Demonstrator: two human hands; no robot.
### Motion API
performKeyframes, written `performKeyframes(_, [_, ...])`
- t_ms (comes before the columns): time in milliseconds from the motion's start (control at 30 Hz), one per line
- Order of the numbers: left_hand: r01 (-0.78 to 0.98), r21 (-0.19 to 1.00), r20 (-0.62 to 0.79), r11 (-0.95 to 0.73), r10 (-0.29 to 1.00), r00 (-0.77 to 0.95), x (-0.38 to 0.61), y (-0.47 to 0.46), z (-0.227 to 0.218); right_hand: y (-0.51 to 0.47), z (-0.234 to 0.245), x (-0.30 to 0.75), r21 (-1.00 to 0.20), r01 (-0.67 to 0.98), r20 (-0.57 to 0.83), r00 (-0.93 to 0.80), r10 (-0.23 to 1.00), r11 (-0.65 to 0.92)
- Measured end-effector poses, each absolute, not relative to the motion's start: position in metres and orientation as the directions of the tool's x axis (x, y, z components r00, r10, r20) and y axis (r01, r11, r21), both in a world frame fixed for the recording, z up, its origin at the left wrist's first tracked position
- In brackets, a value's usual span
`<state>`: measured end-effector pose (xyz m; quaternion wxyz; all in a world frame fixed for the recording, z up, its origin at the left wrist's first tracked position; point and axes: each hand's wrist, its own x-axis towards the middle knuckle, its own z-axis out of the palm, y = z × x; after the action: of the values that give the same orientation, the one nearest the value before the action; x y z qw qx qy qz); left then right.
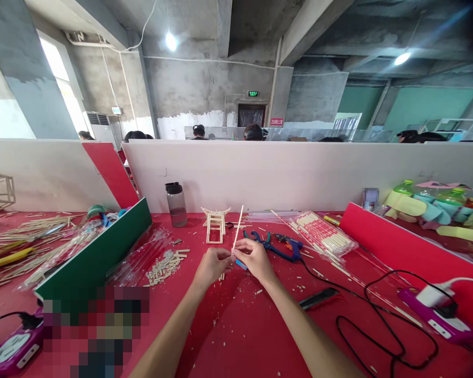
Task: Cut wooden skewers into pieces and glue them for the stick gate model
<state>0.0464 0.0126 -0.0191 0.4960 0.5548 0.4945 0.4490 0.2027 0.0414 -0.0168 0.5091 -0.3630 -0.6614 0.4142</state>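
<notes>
My left hand (pixel 213 265) and my right hand (pixel 253 258) meet over the red table (pixel 236 325), both closed in a pinch on a thin wooden stick (pixel 238 226) that points up and away. A small blue tool shows under my right fingers. Just beyond the hands stands a small model frame (pixel 215 224) made of sticks. A pile of short cut stick pieces (pixel 166 262) lies to the left of my left hand.
A dark-capped clear bottle (pixel 176 205) stands by the white partition. A blue glue gun (pixel 286 245) and pliers lie right of the hands, with a black cable (pixel 378 315), a power strip (pixel 437 310) and packs of sticks (pixel 323 233). A green divider board (pixel 98 252) stands left.
</notes>
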Motion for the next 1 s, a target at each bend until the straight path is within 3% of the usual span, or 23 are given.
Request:
performKeyframes(233, [0.064, 0.998, 0.011, -0.012, 1.000, 0.016, 0.027, 0.023, -0.023, 0.054, -0.017, 0.217, -0.933, 0.009, 0.356, -0.145, 0.923, 0.361])
performKeyframes(333, [0.037, 0.999, 0.004, -0.004, 1.000, -0.022, 0.017, 0.028, -0.023, 0.057, -0.016, 0.226, -0.892, 0.158, 0.404, -0.145, 0.903, 0.424])
performKeyframes(433, [0.011, 1.000, -0.002, 0.002, 1.000, -0.027, 0.013, 0.030, -0.023, 0.048, -0.019, 0.224, -0.786, 0.392, 0.398, -0.271, 0.877, 0.478])
performKeyframes(600, [0.006, 1.000, -0.009, 0.009, 0.999, -0.031, 0.013, 0.027, -0.020, 0.032, -0.029, 0.207, -0.497, 0.665, 0.331, -0.449, 0.830, 0.558])
performKeyframes(733, [0.004, 1.000, -0.004, 0.004, 1.000, -0.025, 0.014, 0.024, -0.017, 0.030, -0.032, 0.204, -0.394, 0.741, 0.364, -0.417, 0.833, 0.544])
performKeyframes(1000, [0.021, 1.000, 0.004, -0.003, 1.000, -0.026, 0.013, 0.022, -0.015, 0.032, -0.036, 0.204, -0.399, 0.751, 0.260, -0.457, 0.851, 0.526])
